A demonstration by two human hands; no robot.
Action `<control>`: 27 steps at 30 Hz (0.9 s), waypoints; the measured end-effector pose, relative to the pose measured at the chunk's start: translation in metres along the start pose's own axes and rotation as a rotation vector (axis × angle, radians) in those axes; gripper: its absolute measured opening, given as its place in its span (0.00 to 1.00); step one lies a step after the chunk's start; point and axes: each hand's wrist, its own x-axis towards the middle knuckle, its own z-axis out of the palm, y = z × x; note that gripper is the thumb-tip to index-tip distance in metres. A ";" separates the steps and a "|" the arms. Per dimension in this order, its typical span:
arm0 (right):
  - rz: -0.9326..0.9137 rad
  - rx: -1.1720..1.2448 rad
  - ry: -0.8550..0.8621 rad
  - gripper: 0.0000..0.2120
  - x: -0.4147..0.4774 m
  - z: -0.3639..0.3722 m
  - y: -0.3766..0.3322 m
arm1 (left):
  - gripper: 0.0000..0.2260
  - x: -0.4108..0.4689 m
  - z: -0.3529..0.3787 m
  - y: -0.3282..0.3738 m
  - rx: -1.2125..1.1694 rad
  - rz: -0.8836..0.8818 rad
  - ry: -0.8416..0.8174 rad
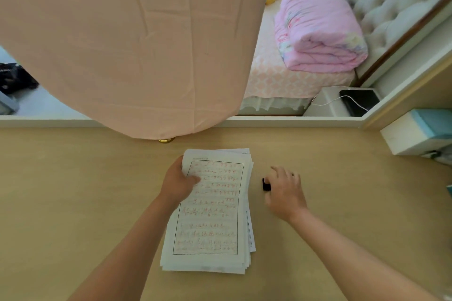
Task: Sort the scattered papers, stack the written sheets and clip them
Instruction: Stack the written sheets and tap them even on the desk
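Note:
A stack of white sheets [215, 215] lies on the wooden desk [85, 203]; its top page is filled with red handwriting inside a ruled frame. My left hand [177, 183] grips the stack's upper left edge, thumb on the top page. To the right of the stack, a small black binder clip [266, 184] rests on the desk. My right hand [285, 190] sits over the clip, its fingers touching it; the frame does not show whether they pinch it.
A pink cloth [134, 44] hangs over the desk's far edge, with a gold base [166, 140] under it. A white and teal box [415, 132] stands at the right. Beyond the desk are a bed with a pink quilt [318, 32] and a nightstand [342, 102].

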 end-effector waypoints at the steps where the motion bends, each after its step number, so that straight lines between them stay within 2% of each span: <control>1: -0.014 0.094 0.022 0.21 -0.001 -0.014 -0.012 | 0.22 -0.005 -0.001 0.004 0.015 0.033 -0.017; 4: -0.108 0.350 -0.046 0.39 0.010 -0.060 -0.051 | 0.24 -0.018 -0.004 0.017 0.096 0.164 -0.077; 6: -0.151 0.372 -0.131 0.41 0.020 -0.088 -0.077 | 0.24 -0.028 -0.007 0.030 0.177 0.263 -0.116; 8: -0.114 0.378 -0.218 0.34 0.026 -0.110 -0.092 | 0.25 -0.037 -0.011 0.042 0.259 0.340 -0.151; 11: -0.039 0.375 -0.299 0.15 0.027 -0.131 -0.098 | 0.23 -0.050 -0.018 0.057 0.440 0.420 -0.152; 14: -0.020 0.477 -0.327 0.11 0.018 -0.136 -0.099 | 0.17 -0.066 -0.024 0.069 0.607 0.538 -0.124; 17: -0.045 0.576 -0.296 0.07 0.004 -0.134 -0.105 | 0.12 -0.082 -0.027 0.077 0.626 0.628 -0.109; 19: 0.000 0.690 -0.273 0.14 -0.004 -0.134 -0.102 | 0.13 -0.089 -0.040 0.080 0.631 0.555 -0.146; 20: 0.023 0.752 -0.262 0.16 -0.007 -0.134 -0.098 | 0.14 -0.090 -0.052 0.078 0.708 0.490 -0.173; 22: 0.069 0.905 -0.259 0.11 -0.015 -0.134 -0.083 | 0.15 -0.089 -0.080 0.068 0.902 0.332 -0.199; 23: 0.090 0.974 -0.255 0.06 -0.019 -0.133 -0.075 | 0.14 -0.090 -0.094 0.061 0.907 0.255 -0.183; 24: 0.097 1.033 -0.243 0.05 -0.024 -0.132 -0.069 | 0.12 -0.091 -0.106 0.054 0.847 0.198 -0.153; 26: 0.119 1.090 -0.224 0.12 -0.034 -0.128 -0.057 | 0.10 -0.098 -0.119 0.048 0.644 0.158 -0.070; 27: 0.125 1.115 -0.194 0.11 -0.038 -0.128 -0.053 | 0.10 -0.103 -0.121 0.050 0.523 0.156 -0.016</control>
